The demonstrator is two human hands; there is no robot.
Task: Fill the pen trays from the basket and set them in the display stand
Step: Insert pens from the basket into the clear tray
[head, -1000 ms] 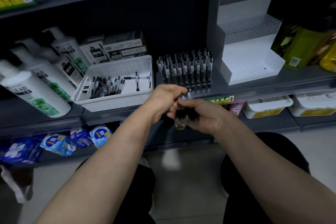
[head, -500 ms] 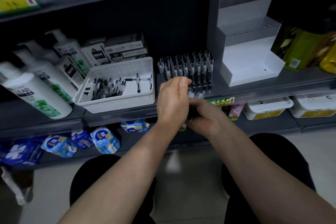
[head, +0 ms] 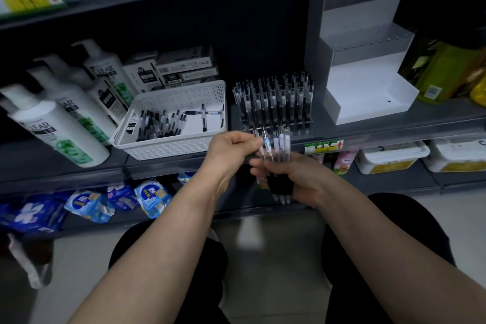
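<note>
Bundle of pens [head: 281, 144]: clear barrels with black rubber sleeves at the low end, tips pointing down. It is held roughly upright in front of the shelf [head: 394, 123] edge, just below the pen tray.

Right hand [head: 297, 179]: grip closed round the lower half of the bundle, fingers curled over the black sleeves.

Left hand [head: 231, 148]: thumb and forefinger pinch one pen [head: 265, 142] at the left side of the bundle. That pen has a small blue-and-white label on its barrel.

Pen tray [head: 276, 106]: clear, on the shelf just behind the hands, packed with rows of upright pens, black clips up.

Basket [head: 168, 150]: white, perforated, just left of the tray. Loose pens lie heaped in its left half, with a few singles to the right.

Display stand [head: 368, 87]: white, stepped, right of the tray, with a row of small holes along the upper step.

Surroundings: white shampoo bottles [head: 57, 129] at far left and boxes [head: 184, 66] behind the basket. A price label [head: 324, 146] with a red arrow sits on the shelf edge, near the right hand.
</note>
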